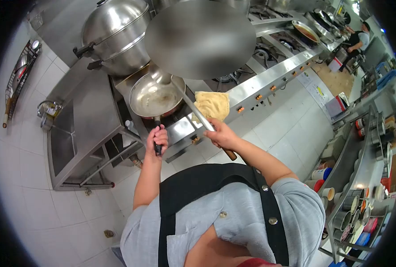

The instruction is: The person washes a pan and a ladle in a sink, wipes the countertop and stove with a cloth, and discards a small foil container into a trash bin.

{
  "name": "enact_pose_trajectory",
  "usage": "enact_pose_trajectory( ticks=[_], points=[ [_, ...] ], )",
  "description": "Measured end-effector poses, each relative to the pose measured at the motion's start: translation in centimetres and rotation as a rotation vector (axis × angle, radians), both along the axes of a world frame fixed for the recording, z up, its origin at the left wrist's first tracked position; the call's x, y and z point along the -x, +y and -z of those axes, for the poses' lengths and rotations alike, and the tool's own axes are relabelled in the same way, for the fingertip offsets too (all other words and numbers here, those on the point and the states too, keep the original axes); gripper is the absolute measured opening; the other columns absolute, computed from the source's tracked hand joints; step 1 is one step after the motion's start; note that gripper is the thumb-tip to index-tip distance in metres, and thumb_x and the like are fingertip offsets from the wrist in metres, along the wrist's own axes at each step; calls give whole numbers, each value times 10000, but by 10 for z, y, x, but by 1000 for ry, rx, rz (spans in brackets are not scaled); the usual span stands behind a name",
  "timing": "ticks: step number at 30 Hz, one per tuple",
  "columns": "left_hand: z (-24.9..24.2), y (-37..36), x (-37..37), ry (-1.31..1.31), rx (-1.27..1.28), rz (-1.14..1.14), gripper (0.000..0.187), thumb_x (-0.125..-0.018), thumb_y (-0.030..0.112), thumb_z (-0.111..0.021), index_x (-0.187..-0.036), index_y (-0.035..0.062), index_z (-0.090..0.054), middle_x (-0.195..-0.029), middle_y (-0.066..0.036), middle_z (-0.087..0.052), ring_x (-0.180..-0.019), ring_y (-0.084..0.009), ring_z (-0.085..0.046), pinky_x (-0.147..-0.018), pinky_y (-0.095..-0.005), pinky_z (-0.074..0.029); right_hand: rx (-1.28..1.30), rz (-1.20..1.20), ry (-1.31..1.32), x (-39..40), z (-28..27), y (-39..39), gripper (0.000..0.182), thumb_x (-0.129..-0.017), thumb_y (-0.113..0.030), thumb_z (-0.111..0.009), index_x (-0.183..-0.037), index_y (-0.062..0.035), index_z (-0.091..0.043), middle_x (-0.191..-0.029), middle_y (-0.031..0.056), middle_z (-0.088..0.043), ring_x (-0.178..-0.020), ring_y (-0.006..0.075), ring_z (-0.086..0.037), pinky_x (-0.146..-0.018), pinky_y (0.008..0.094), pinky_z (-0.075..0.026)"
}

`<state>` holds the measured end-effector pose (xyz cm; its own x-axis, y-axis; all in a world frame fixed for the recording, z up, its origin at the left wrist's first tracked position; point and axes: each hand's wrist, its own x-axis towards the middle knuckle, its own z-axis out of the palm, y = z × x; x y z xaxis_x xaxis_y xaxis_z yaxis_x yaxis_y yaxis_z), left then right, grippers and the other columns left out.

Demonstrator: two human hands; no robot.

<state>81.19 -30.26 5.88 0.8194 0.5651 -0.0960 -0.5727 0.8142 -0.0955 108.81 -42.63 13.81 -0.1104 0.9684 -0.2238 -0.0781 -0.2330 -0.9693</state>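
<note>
My left hand (158,139) is wrapped round the black handle of a frying pan (156,99). The pan sits at the near left end of the stove, its inside shiny with a brownish film. In my right hand (222,134) is the long shaft of a metal ladle (190,103) with a wooden handle end. The ladle's bowl is over the far rim of the pan. A folded yellow cloth (212,105) lies on the stove's front edge, just beyond my right hand.
A large lidded steel pot (118,33) stands behind the pan. At the left is a steel sink (64,138). Burners (267,54) and a wide pan (305,32) continue to the right. Shelves with containers (351,204) line the right side. Another person (360,42) stands far right.
</note>
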Motion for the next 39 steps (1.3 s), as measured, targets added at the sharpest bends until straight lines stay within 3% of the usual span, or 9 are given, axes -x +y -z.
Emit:
enact_pose_trajectory(
  ticks=[5,7,11,16,19,23,33,36,39],
  points=[
    [-37,-23,-24,21,-44,5,119,-918,82,-438,-981,-10,-478,-649,6,-409,-468,-54,-421,-391,-200,-378,-47,91,123,-49,-11,-49,508,-851,-83,-560,-1319,-21,-371,-686,-1,-478,-427,64,-407,-371,225,-334],
    [-50,-39,-42,33,-82,18,50,-911,91,-457,-906,42,-465,-638,17,-403,-463,-37,-406,-411,-199,-378,-73,134,80,-76,-12,-74,511,-854,-72,-549,-1328,-25,-363,-679,-12,-474,-406,55,-391,-358,215,-321],
    [-78,-75,-79,73,-164,-84,88,-909,85,-439,-958,23,-478,-639,14,-411,-457,-50,-415,-414,-207,-389,-101,258,16,-140,-8,-131,519,-857,-47,-537,-1338,-10,-345,-677,-15,-449,-407,54,-397,-359,200,-331],
    [-131,-114,-109,-242,-49,-193,137,-901,95,-442,-949,-32,-452,-631,7,-413,-478,-69,-471,-440,-225,-454,-89,407,-115,-209,7,-190,471,-855,-29,-529,-1299,3,-374,-661,-10,-447,-396,57,-390,-341,206,-327],
    [-156,-130,-97,-416,72,-262,106,-891,91,-453,-912,-11,-436,-636,4,-422,-479,-77,-483,-446,-227,-479,-37,422,-54,-217,17,-209,462,-855,-28,-525,-1293,9,-381,-661,-7,-452,-389,59,-386,-339,205,-321],
    [-185,-140,-58,-406,37,-427,106,-882,51,-455,-808,44,-380,-664,-15,-436,-526,-108,-504,-463,-254,-524,32,461,-26,-198,19,-216,453,-856,-33,-520,-1287,20,-389,-638,-12,-444,-385,59,-378,-340,205,-316],
    [-201,-45,198,45,-272,-925,95,-827,-43,-468,-761,9,-423,-690,-45,-433,-581,-125,-475,-526,-242,-495,-7,396,-44,-94,14,-126,436,-855,-24,-517,-1272,26,-404,-591,-26,-426,-379,52,-374,-340,204,-315],
    [-208,6,275,495,-175,-1199,136,-790,-29,-483,-674,20,-432,-644,-50,-451,-548,-138,-478,-495,-247,-466,-12,364,-64,-54,1,-91,412,-854,-24,-522,-1251,19,-421,-590,-25,-437,-379,49,-382,-339,204,-318],
    [-175,56,368,1300,-339,-1027,130,-793,72,-510,-673,31,-486,-598,-76,-483,-530,-174,-514,-485,-287,-463,0,309,-85,-30,5,-66,409,-849,-14,-521,-1247,17,-433,-604,-24,-443,-387,51,-390,-341,204,-321]
  ],
)
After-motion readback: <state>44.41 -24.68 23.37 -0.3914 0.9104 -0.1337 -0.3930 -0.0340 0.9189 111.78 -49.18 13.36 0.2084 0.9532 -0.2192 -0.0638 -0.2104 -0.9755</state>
